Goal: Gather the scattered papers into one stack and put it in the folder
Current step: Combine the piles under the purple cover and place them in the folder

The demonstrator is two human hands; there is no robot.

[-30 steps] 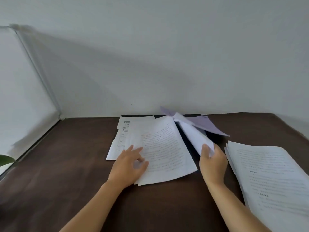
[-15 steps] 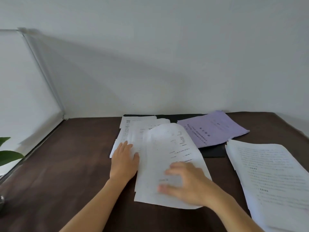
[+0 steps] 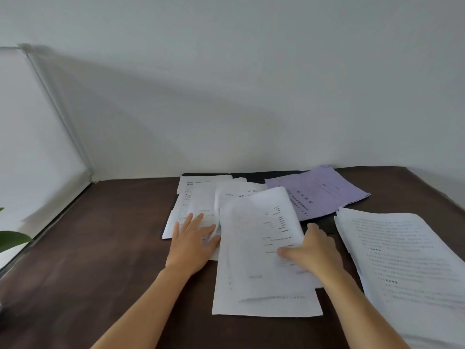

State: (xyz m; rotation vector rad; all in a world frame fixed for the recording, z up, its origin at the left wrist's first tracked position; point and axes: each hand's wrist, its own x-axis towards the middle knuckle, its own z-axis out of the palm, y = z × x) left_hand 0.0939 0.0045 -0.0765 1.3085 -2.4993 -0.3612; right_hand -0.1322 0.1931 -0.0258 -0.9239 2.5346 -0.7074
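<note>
A loose white sheet [image 3: 261, 248] lies in the middle of the dark brown table [image 3: 100, 248], its far end curled up off the pages beneath and its near end flat on a second white sheet [image 3: 264, 307] that reaches closest to the person. The right hand [image 3: 314, 250] holds this top sheet at its right edge: the thumb lies across the printed face while the fingers go round the edge at the far side, though how far they curl under is hidden. Just to the left, the left hand [image 3: 192, 241] lies flat with straight, slightly spread fingers, pressing on a fanned pile of white papers [image 3: 198, 202] that overlap one another at odd angles. These papers rest partly on a black folder [image 3: 251, 176], which lies open and flat near the wall [image 3: 251, 96], only its far edge and a strip near the right hand showing. A purple booklet [image 3: 324, 192] sits on the folder's right half, turned at an angle, with its near left corner tucked under the curled sheet. Well to the right, apart from the folder, a thick stack of printed pages [image 3: 407, 263] runs off the lower right of the view. At the far left edge a green leaf [image 3: 12, 239] shows beside a white panel [image 3: 30, 147].
</note>
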